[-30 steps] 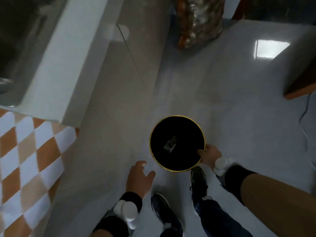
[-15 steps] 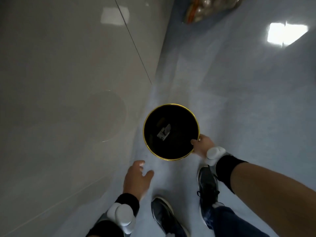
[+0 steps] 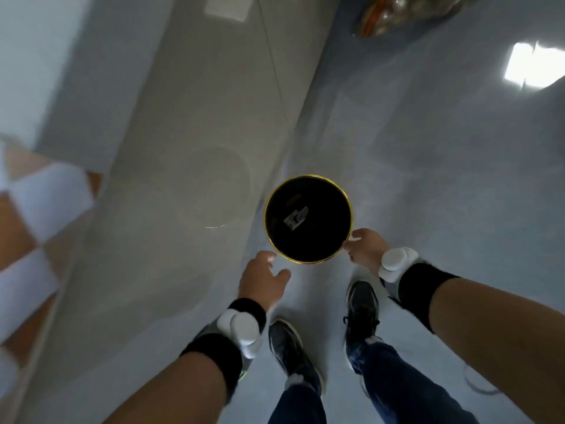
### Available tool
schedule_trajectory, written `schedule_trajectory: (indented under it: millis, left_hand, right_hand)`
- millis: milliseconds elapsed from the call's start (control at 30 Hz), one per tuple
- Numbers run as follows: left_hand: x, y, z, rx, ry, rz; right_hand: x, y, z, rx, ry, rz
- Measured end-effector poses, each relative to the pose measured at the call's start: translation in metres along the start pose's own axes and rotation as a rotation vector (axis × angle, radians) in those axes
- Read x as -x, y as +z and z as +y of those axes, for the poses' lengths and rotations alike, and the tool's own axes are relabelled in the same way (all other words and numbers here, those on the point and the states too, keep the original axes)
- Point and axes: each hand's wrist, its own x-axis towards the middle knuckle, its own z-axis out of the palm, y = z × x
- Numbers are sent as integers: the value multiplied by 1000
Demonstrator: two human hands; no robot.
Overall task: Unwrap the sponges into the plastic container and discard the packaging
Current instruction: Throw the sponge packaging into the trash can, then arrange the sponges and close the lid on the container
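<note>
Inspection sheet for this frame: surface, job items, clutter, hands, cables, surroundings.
Surface: glossy grey floor, with window glare at the upper right.
Job's things: round black bin with gold rim; a pale scrap of packaging lies inside. Sponges and plastic container: nothing seen.
Clutter: clear bag with orange contents on the floor, far side.
Hands: right hand grips the bin's rim; left hand is open and empty, beside the bin.
Cables: thin pale cord on the floor at lower right.
Surroundings: beige cabinet front; checkered cloth at left.

Right hand (image 3: 365, 249) gripping black bin (image 3: 308, 191) rim, left hand (image 3: 263, 281) empty beside, wrapper scrap (image 3: 295, 219) inside
</note>
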Motion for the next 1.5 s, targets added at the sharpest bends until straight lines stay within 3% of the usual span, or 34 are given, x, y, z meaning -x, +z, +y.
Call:
schedule_trajectory:
  millis: [267, 567, 833, 1000, 1200, 1333, 1500]
  left_hand:
    - [98, -55, 62, 32, 119, 37]
    - [237, -162, 113, 41, 355, 138]
    - [340, -303, 80, 74, 501, 380]
    - [381, -387, 32, 111, 471, 580]
    - [421, -469, -46, 189, 334, 789]
    - [438, -498, -99, 204, 216, 880]
    - [448, -520, -160, 254, -2, 945]
  right_hand:
    - [189, -42, -76, 309, -459, 27]
    - [362, -60, -171, 387, -720, 206]
    - [489, -13, -264, 411, -950, 272]
    - [544, 38, -331, 469, -1112, 251]
    - [594, 115, -402, 535, -1298, 111]
    - [608, 165, -439, 643, -1412, 30]
    - [612, 222, -483, 681, -1426, -144]
